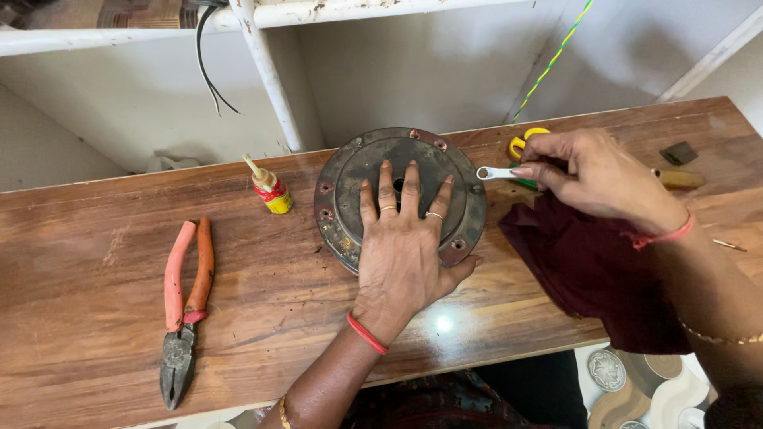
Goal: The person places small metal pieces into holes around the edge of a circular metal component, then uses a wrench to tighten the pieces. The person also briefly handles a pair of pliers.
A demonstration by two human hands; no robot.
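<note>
Pressing flat with fingers spread, the left hand covers the round metal housing while the right hand pinches a small wrench.

One package shows: a small bottle with a slim tan nozzle, lying tilted on the tabletop just left of the round metal housing. Its label is red and yellow. No signs or screens appear.
</note>
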